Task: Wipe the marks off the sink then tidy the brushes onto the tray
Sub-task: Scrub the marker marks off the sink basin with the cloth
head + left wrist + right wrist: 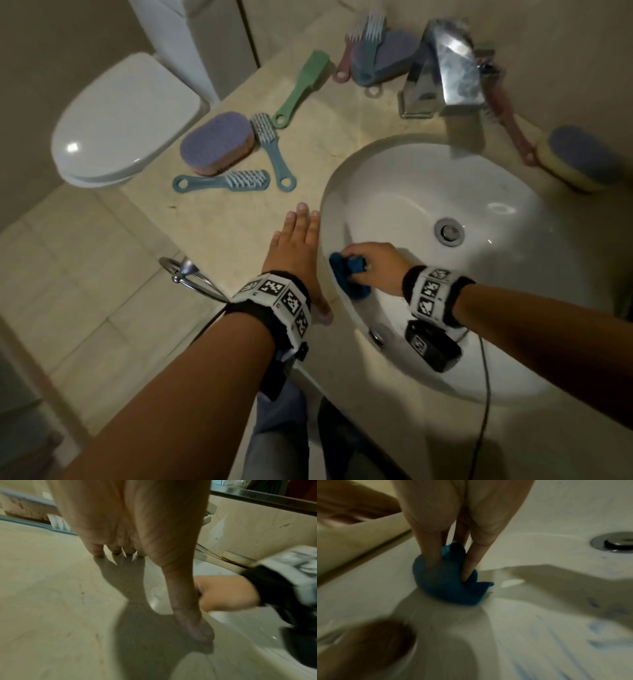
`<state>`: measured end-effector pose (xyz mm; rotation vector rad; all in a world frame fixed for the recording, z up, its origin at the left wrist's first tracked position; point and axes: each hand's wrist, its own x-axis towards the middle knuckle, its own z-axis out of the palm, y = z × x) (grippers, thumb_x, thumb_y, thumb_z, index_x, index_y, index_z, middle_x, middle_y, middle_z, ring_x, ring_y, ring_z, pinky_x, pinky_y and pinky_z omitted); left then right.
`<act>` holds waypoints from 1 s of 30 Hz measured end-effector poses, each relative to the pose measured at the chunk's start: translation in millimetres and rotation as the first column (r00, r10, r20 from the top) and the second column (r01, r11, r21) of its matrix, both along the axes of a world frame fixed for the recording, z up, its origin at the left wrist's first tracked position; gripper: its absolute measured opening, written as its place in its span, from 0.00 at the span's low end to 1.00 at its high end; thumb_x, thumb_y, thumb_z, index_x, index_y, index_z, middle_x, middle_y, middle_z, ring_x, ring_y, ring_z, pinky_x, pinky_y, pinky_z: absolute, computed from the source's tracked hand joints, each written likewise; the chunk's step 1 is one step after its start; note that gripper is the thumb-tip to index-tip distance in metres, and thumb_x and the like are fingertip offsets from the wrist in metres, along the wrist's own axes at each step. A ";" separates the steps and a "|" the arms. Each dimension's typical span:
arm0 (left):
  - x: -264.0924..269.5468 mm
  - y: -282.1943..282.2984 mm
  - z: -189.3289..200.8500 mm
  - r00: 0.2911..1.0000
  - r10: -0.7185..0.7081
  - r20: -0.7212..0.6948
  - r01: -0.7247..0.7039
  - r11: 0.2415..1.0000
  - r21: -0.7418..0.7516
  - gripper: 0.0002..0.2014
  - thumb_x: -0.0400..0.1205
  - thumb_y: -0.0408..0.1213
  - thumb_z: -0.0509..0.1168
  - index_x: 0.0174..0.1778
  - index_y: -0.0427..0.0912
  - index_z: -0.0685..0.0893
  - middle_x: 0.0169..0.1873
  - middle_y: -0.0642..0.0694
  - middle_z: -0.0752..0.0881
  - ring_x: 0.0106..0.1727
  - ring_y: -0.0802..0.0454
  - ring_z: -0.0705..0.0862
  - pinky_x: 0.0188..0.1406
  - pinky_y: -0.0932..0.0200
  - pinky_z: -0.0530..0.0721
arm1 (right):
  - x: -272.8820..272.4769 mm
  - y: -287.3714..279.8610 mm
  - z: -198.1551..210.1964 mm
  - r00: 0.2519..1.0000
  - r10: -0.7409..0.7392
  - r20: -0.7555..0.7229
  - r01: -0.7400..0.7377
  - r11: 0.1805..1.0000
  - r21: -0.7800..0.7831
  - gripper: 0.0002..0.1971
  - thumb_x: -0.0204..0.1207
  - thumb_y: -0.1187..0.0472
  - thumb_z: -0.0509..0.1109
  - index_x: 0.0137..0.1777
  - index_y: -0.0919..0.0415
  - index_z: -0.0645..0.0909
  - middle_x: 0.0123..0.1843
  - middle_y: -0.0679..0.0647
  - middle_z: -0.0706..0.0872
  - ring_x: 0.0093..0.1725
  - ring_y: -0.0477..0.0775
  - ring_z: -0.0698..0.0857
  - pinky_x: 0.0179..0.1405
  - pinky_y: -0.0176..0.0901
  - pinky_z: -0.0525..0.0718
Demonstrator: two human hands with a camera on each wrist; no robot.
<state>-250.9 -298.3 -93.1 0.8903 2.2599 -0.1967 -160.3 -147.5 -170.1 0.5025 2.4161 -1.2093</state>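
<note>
Head view: table (239, 219) carries a white sink (411, 178). Left of the sink lie blue brushes (222, 181) and a purple sponge (217, 144). Left hand (296, 246) rests flat, fingers straight, beside the sink's rim. Right hand (376, 267) grips a blue cloth (349, 274) against the sink's inner wall, near the drain (449, 231).

No words, brand names or numbers can be read anywhere; the only signs are black-and-white square code patterns printed on the left wristband (274, 297) and the right wristband (432, 294), and one on the small black camera box (432, 345).
</note>
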 end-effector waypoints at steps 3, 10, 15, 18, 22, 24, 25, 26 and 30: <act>-0.7 2.3 0.8 1.000 0.016 0.013 -0.016 1.000 -0.008 0.79 0.52 0.54 0.84 0.79 0.40 0.26 0.79 0.43 0.26 0.82 0.44 0.30 0.81 0.45 0.41 | 40.9 4.0 5.0 0.974 0.187 0.131 -0.185 0.982 -0.022 0.24 0.70 0.59 0.77 0.67 0.54 0.80 0.60 0.48 0.81 0.57 0.45 0.78 0.56 0.29 0.72; -1.6 6.3 0.8 1.000 0.017 -0.001 -0.017 0.999 -0.042 0.79 0.52 0.53 0.85 0.78 0.41 0.25 0.79 0.43 0.26 0.82 0.43 0.31 0.81 0.45 0.43 | -14.0 8.5 -0.3 0.992 0.116 0.041 -0.120 0.987 0.106 0.16 0.71 0.71 0.71 0.60 0.63 0.84 0.63 0.59 0.83 0.61 0.57 0.81 0.54 0.30 0.70; -1.2 6.8 2.4 1.000 0.012 0.009 -0.011 0.999 -0.049 0.80 0.51 0.54 0.85 0.79 0.41 0.25 0.79 0.42 0.26 0.82 0.43 0.31 0.81 0.45 0.42 | 46.7 11.1 21.8 0.893 0.373 0.251 -0.394 0.918 0.041 0.14 0.75 0.62 0.71 0.60 0.57 0.83 0.61 0.50 0.83 0.50 0.41 0.74 0.36 0.17 0.67; -2.3 8.2 1.6 1.000 0.010 0.003 -0.009 0.998 -0.059 0.80 0.52 0.54 0.84 0.79 0.41 0.25 0.79 0.42 0.25 0.82 0.43 0.31 0.81 0.45 0.43 | 37.2 13.8 15.5 0.931 0.309 0.195 -0.326 0.943 0.062 0.15 0.74 0.66 0.70 0.60 0.60 0.84 0.60 0.54 0.84 0.52 0.46 0.78 0.38 0.19 0.66; -1.3 8.6 1.6 1.000 0.003 -0.011 -0.004 0.997 -0.072 0.79 0.52 0.54 0.84 0.78 0.42 0.24 0.79 0.43 0.25 0.82 0.43 0.30 0.81 0.46 0.43 | -13.9 29.1 -8.6 0.982 0.182 0.056 -0.189 0.965 0.183 0.16 0.73 0.68 0.71 0.61 0.62 0.84 0.63 0.61 0.83 0.62 0.60 0.81 0.56 0.31 0.69; -0.7 7.3 1.1 1.000 0.002 -0.012 -0.003 0.997 -0.075 0.79 0.52 0.55 0.84 0.78 0.42 0.24 0.78 0.43 0.24 0.82 0.43 0.30 0.81 0.46 0.43 | -31.3 45.3 -17.1 0.994 0.109 0.022 -0.111 0.956 0.273 0.17 0.76 0.67 0.68 0.65 0.62 0.83 0.66 0.61 0.81 0.65 0.60 0.79 0.59 0.33 0.69; -0.7 7.1 0.7 1.000 0.000 -0.012 -0.001 0.997 -0.076 0.79 0.52 0.55 0.84 0.78 0.42 0.23 0.78 0.43 0.24 0.82 0.44 0.30 0.81 0.46 0.43 | -35.8 52.2 -19.3 0.998 0.055 0.015 -0.057 0.946 0.319 0.17 0.77 0.65 0.67 0.66 0.61 0.81 0.67 0.61 0.80 0.67 0.60 0.79 0.60 0.35 0.70; -0.7 7.0 0.6 1.000 -0.001 -0.011 0.000 0.997 -0.078 0.79 0.52 0.55 0.84 0.78 0.42 0.23 0.78 0.43 0.24 0.81 0.44 0.29 0.81 0.46 0.43 | -36.9 57.3 -22.0 1.000 0.019 0.010 -0.021 0.929 0.370 0.17 0.78 0.62 0.66 0.67 0.59 0.81 0.68 0.61 0.80 0.67 0.59 0.78 0.60 0.37 0.71; -1.1 9.2 2.1 1.000 -0.001 -0.011 0.000 0.996 -0.094 0.79 0.53 0.55 0.84 0.77 0.42 0.23 0.78 0.43 0.23 0.81 0.43 0.29 0.81 0.46 0.42 | -12.7 49.1 -28.6 0.978 0.174 0.118 -0.204 0.920 0.334 0.17 0.79 0.65 0.65 0.67 0.62 0.80 0.64 0.63 0.79 0.62 0.62 0.79 0.49 0.28 0.64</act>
